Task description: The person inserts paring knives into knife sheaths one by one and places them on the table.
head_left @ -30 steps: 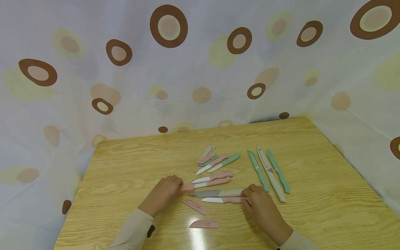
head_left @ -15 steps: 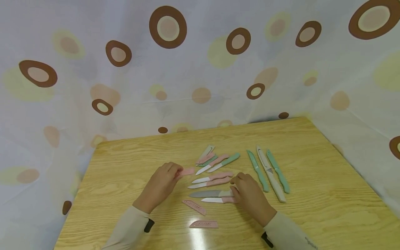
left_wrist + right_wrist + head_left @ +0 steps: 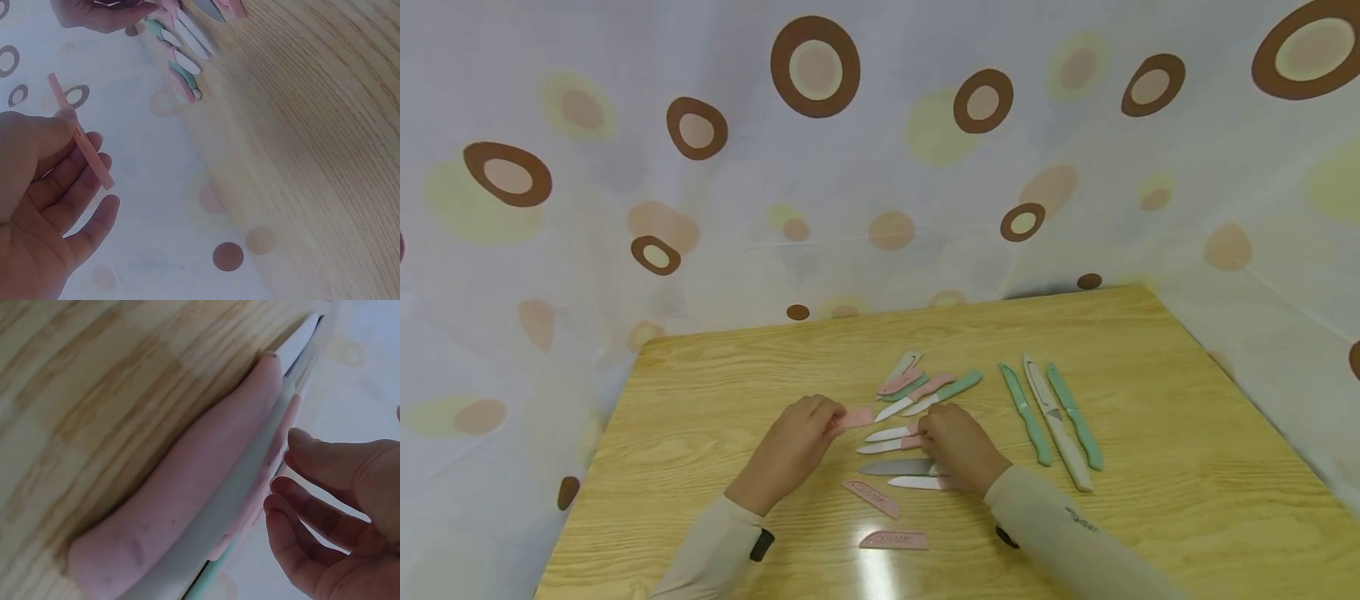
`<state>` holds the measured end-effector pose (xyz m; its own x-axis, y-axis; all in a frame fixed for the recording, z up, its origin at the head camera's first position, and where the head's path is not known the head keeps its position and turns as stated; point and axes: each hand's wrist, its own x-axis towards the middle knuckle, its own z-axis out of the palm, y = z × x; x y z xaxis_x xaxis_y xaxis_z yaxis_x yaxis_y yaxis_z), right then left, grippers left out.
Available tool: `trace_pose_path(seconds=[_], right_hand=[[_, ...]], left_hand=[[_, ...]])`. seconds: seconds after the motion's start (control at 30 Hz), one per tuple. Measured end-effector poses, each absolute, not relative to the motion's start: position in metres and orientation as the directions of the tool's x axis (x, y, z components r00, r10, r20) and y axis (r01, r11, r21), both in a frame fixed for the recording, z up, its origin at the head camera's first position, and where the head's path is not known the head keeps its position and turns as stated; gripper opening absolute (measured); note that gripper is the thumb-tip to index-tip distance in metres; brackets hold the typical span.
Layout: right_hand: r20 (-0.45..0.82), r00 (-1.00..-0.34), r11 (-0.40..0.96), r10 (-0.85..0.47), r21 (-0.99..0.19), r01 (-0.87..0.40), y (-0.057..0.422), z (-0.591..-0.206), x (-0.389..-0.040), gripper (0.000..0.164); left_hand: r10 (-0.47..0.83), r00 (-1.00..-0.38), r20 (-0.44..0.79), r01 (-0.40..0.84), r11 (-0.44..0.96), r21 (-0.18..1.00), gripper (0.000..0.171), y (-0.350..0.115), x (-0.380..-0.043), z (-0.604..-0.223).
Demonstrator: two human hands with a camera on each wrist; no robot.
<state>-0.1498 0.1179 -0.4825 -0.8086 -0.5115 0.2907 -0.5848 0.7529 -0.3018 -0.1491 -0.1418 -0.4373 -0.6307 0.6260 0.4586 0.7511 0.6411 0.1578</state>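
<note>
My left hand pinches a pink knife sheath between thumb and fingers, raised over the table in the left wrist view. In the head view, my right hand hovers over the handles of two pink knives with white blades. Its thumb and fingertips come close to a pink handle in the right wrist view, with a small gap between them. Nearer lie a beige-handled knife with a grey blade and another pink knife, their handles partly hidden by my right hand in the head view.
Two pink sheaths lie at the front. Behind the hands are a pink knife, a green knife and stacked sheaths. To the right, two green sheathed knives flank a beige one. A patterned cloth hangs behind.
My left hand has moved away from the pink knives with the sheath, baring a blade. My right hand has moved left and away from the nearest knives, over the two pink handles.
</note>
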Motion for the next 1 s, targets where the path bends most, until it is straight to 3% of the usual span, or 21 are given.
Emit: trace_pose_path(seconds=[0.2,0.47,0.7,0.83,1.0], right_hand=[[0.234,-0.828,0.79,-0.51,-0.255,-0.558,0.116,-0.485,-0.153,0.012],[0.18,-0.831,0.793,-0.527,-0.247,-0.556,0.115,-0.488,-0.154,0.007],[0.191,-0.806,0.774,-0.561,-0.224,-0.592,0.116,-0.482,-0.153,0.021],[0.212,-0.799,0.783,-0.563,-0.171,-0.598,0.119,-0.467,-0.152,0.013],[0.283,-0.828,0.817,-0.483,-0.194,-0.543,0.129,-0.437,-0.143,0.007]], left_hand=[[0.632,-0.624,0.46,0.758,0.634,0.157,0.017,-0.141,-0.15,-0.438],[0.631,-0.628,0.457,0.757,0.632,0.167,0.018,-0.141,-0.149,-0.441],[0.632,-0.628,0.455,0.756,0.633,0.165,0.018,-0.14,-0.15,-0.441],[0.629,-0.634,0.449,0.749,0.643,0.158,0.017,-0.141,-0.15,-0.441],[0.615,-0.652,0.445,0.735,0.657,0.169,0.019,-0.144,-0.15,-0.44]])
